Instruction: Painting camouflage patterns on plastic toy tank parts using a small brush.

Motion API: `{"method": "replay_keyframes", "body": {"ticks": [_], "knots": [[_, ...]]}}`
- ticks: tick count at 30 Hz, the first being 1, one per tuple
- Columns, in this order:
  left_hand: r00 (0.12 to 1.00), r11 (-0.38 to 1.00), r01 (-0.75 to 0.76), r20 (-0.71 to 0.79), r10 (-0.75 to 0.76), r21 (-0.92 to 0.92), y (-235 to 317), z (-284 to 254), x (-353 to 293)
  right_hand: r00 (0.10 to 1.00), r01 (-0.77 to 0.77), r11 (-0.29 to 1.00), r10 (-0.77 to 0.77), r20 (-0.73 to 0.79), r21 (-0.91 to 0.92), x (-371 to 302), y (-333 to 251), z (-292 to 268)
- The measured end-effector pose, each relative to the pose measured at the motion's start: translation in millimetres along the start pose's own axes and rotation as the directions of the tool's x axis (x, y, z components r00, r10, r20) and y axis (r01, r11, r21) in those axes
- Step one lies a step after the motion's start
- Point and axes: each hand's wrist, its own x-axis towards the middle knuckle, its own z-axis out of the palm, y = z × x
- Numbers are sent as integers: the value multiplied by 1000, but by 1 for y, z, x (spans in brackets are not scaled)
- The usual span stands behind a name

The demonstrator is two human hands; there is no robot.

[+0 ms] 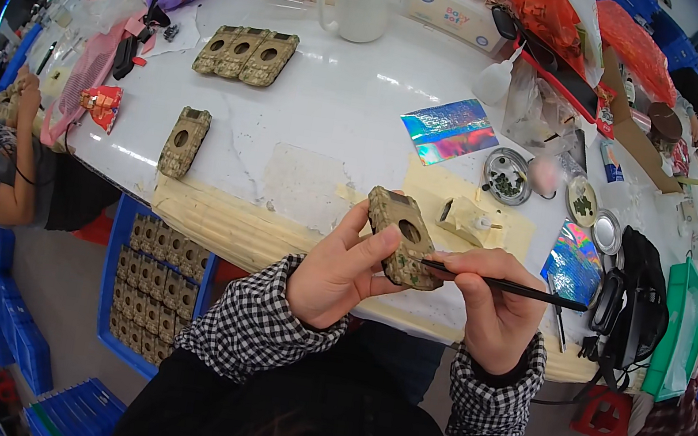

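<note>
My left hand (340, 272) holds a tan camouflage toy tank hull (406, 226) with a round hole in its top, tilted above the table's near edge. Between the fingers of my right hand (502, 306) are slim black tweezers (526, 290), their tip touching or very close to the hull's lower end. Small green spots show at that end. Just beyond my hands, a tan block-shaped piece (466, 220) lies on a cream sheet. A round metal dish (507, 176) and a lid-like dish (582, 202) hold tiny dark green parts.
One hull (185, 142) lies to the left, with three more (245, 54) side by side behind it. A blue crate (157, 285) of hulls stands below the table. A white lidded mug (357, 1), a squeeze bottle (495, 80) and a black bag (636, 299) surround the work area. Someone sits at left.
</note>
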Motion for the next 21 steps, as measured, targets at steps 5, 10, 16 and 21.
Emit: {"method": "replay_keyframes", "body": {"ticks": [5,10,16,21], "knots": [[1000,1000,-2,2,2,3,0,0,1,1000,-12,1000,12,-2,2,0,1,0],[1000,1000,3,-2,-3,-2,1,0,1,1000,-17,1000,17,-8,-7,-1,1,0],[1000,1000,0,-7,0,3,0,0,2,1000,-14,1000,14,-11,4,-1,2,0],[1000,1000,-3,-17,3,-12,-1,0,2,1000,4,1000,-4,-7,-2,-1,2,0]]}}
